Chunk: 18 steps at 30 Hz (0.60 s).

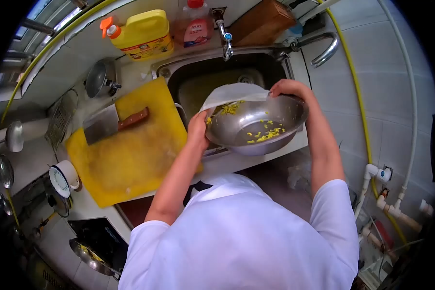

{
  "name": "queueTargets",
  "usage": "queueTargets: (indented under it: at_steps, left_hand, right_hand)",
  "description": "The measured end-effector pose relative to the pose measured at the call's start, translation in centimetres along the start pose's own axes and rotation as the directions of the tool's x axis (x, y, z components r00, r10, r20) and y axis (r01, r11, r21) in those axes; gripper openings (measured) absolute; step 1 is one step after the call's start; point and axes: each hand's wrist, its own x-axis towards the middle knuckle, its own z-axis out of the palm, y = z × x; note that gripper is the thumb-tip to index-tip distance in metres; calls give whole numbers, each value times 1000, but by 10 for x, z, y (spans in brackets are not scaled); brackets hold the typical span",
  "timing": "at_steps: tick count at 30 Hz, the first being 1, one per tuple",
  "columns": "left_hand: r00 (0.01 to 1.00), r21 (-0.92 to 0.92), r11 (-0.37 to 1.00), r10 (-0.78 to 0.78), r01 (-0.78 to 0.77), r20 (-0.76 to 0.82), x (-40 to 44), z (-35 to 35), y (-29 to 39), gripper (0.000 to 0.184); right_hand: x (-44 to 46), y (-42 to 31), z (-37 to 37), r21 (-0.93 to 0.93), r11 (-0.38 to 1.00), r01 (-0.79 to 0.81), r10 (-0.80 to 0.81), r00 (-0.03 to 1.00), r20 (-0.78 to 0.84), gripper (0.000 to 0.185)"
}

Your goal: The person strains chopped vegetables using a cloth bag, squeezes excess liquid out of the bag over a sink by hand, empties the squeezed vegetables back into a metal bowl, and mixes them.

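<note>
A wide stainless steel bowl (249,130) is held tilted at the near edge of the sink. Small yellow chopped pieces (269,134) lie inside it. A thin white sheet, perhaps cloth (237,92), lies along the bowl's far rim, with more yellow bits against it. My left hand (198,128) grips the bowl's left rim and the sheet's left end. With closed fingers, my right hand (289,89) holds the far right rim and the sheet's other corner. Both thumbs are partly hidden.
Left of the sink (160,71), a cleaver (101,126) rests on a yellow cutting board (130,169). A faucet (225,41) hangs over the basin. Behind stand a yellow jug (147,36) and a red-labelled bottle (196,29). At lower left are an enamel mug (65,176) and a pan (89,256).
</note>
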Motion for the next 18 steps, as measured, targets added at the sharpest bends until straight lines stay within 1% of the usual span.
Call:
queueTargets:
  at_steps: [1,2,3,4,5,6,7,8,9,10,11,12,13,14,15,16,17,18]
  left_hand:
    - [998,14,998,64,-64,1,-7,8,6,31]
    - [987,-2,990,142,-142,75,-9,9,8,29]
    - [989,-2,991,135,-136,66,-3,6,6,29]
    - [998,142,990,25,-16,-61,8,-1,4,27]
    - [981,269,957,-53,103,-187,21,-7,4,26]
    - [976,272,952,-90,143,-197,31,-18,-2,23]
    - [978,265,955,-80,130,-191,34,-15,-1,23]
    - [988,207,975,-46,75,-145,32,-18,-4,22]
    - [994,151,988,-22,38,-109,25,-24,-11,20]
    - [992,155,986,-37,56,-119,19,-28,-15,20]
    - [995,176,983,-33,49,-92,19,-26,-13,20]
    - [998,193,981,-21,32,-59,20,-20,-8,21]
    - [999,210,977,-13,19,-33,21,-18,-5,21]
    - [999,210,978,-13,20,-37,26,-23,-4,21]
    - [1000,289,957,-14,18,-16,32,-26,-1,22]
    - [1000,368,930,-16,13,7,37,-30,0,23]
    - [1000,370,929,-18,14,7,41,-34,-1,23]
    - [993,360,932,0,-42,117,38,-31,3,21]
  right_hand:
    - [-2,-1,-6,-1,1000,-1,1,1000,-3,34]
    - [-3,-1,-8,51,999,12,-10,999,-36,35]
    - [-2,1,-7,103,994,26,-20,998,-66,35]
    - [27,33,-3,38,999,37,-39,997,65,35]
    - [34,38,9,-146,988,-56,64,996,55,35]
    - [33,39,12,-156,988,7,-3,1000,23,35]
    - [24,30,18,-168,983,68,-68,998,6,36]
    - [14,23,19,-145,989,28,-31,999,-16,38]
    - [11,24,23,-134,991,22,-21,1000,5,38]
    - [11,26,22,-50,998,-34,36,999,35,39]
    - [11,26,17,25,996,-86,84,995,53,39]
    - [8,25,15,-108,994,-21,19,1000,-20,41]
    - [10,27,11,-112,994,-19,17,1000,-23,41]
    - [11,33,10,-43,999,-30,30,1000,-4,42]
    - [11,36,10,28,999,-44,44,999,15,43]
    - [10,40,10,29,999,-44,44,999,17,43]
    - [9,44,10,26,999,-34,34,999,0,43]
    - [7,45,9,22,999,-25,26,1000,-18,44]
